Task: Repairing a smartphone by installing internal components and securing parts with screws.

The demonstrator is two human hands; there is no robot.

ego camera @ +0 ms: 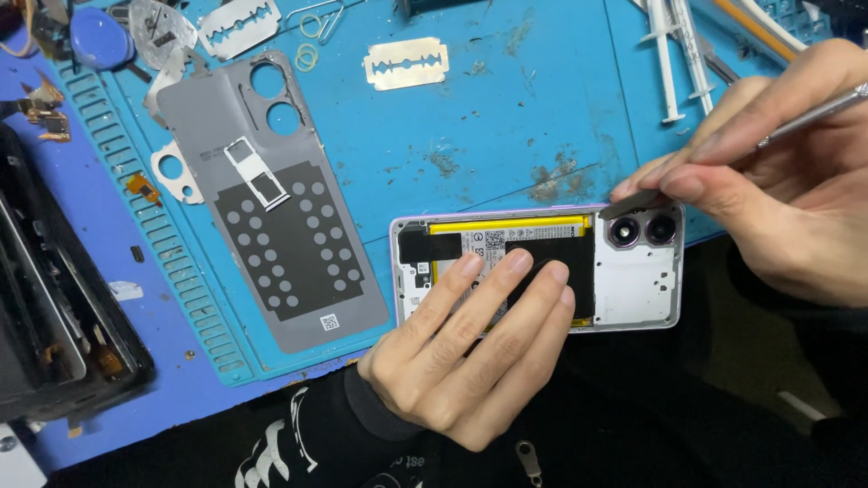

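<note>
1. Lilac-framed and stripped of its rear cover, the opened smartphone (633, 289) lay flat under both your hands, battery side up, its twin camera lenses (643, 229) toward your right.
2. Your left hand (470, 357) pressed down on it with fingers spread flat across the yellow-edged battery (506, 226), holding nothing, only pinning the phone in place.
3. Your right hand (787, 172) was pinched shut on a slim metal tool (814, 113), and its fingertips also gripped a small dark strip (633, 201) at the phone's upper edge, just beside the lenses.
4. By my judgement you were in the disassembly step, freeing a part at the camera corner. The next move called for a gentle lift of that strip while the left hand kept the phone from sliding; too much force might bend the part.
5. Left of your left hand, well apart from the phone, the grey back cover (271, 208) lay inside-up on the blue work mat (506, 99), with a white SIM tray (249, 167) on it.
6. Beyond your hands lay two razor blades, one (406, 63) nearer the phone, and white syringes (674, 54) above your right hand.
</note>
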